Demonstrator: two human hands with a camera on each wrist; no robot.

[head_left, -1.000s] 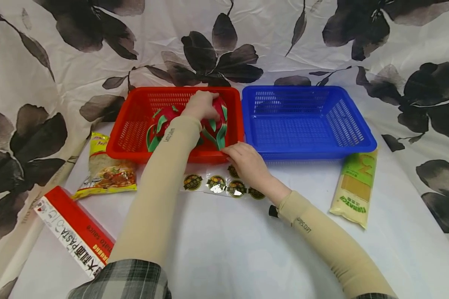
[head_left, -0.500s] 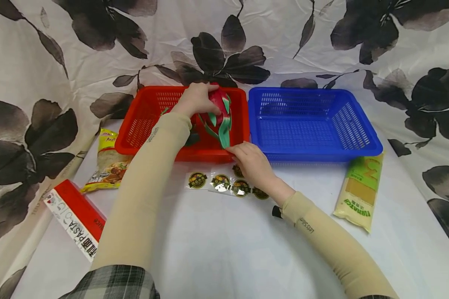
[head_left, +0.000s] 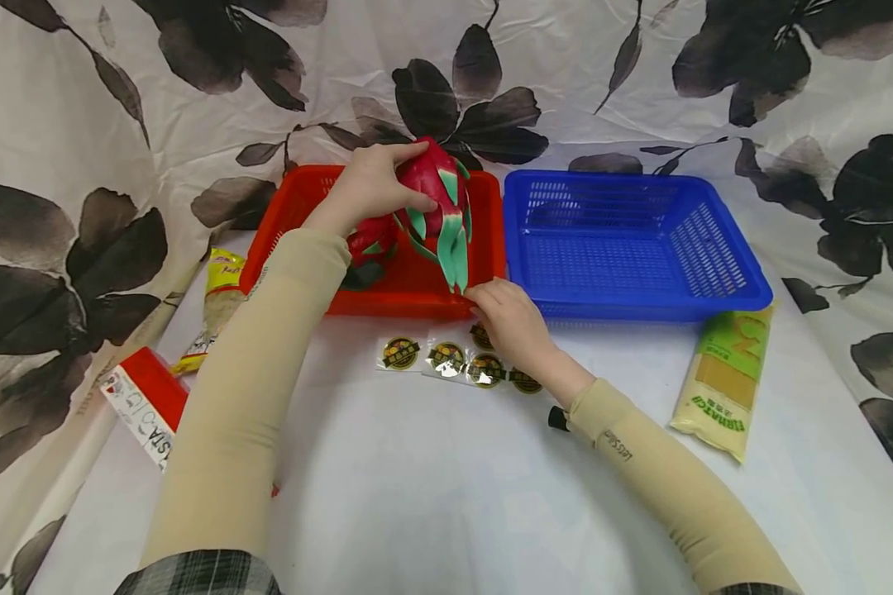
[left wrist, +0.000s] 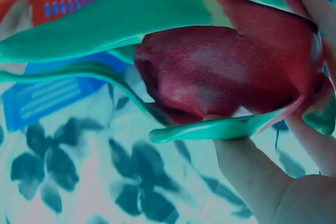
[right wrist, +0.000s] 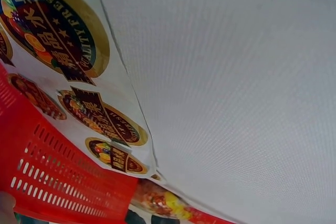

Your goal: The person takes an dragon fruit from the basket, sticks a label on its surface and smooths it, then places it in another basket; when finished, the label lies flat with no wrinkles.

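Observation:
My left hand (head_left: 365, 186) grips a red dragon fruit (head_left: 415, 175) with green scales and holds it up over the red basket (head_left: 417, 307). In the left wrist view the thumb lies along one side of the dragon fruit (left wrist: 226, 66), its long green scales pointing away from the palm. A second dragon fruit (head_left: 372, 234) lies inside the basket, partly behind the left wrist. At the basket's front right corner, my right hand (head_left: 517, 326) pinches the rim. Only a fingertip (right wrist: 6, 208) shows beside the red wall in the right wrist view.
A blue basket (head_left: 595, 310) stands right beside the red one. Clear sheets of round stickers (head_left: 448, 358) lie in front. A noodle packet (head_left: 722, 380) is at right; a yellow food bag (head_left: 223, 285) and red-and-white pasta box (head_left: 145, 397) lie left, partly behind my left arm.
My left hand has lifted the dragon fruit up from inside the red basket, uncovering the second one. My right hand stays at the rim. The head view has shifted slightly.

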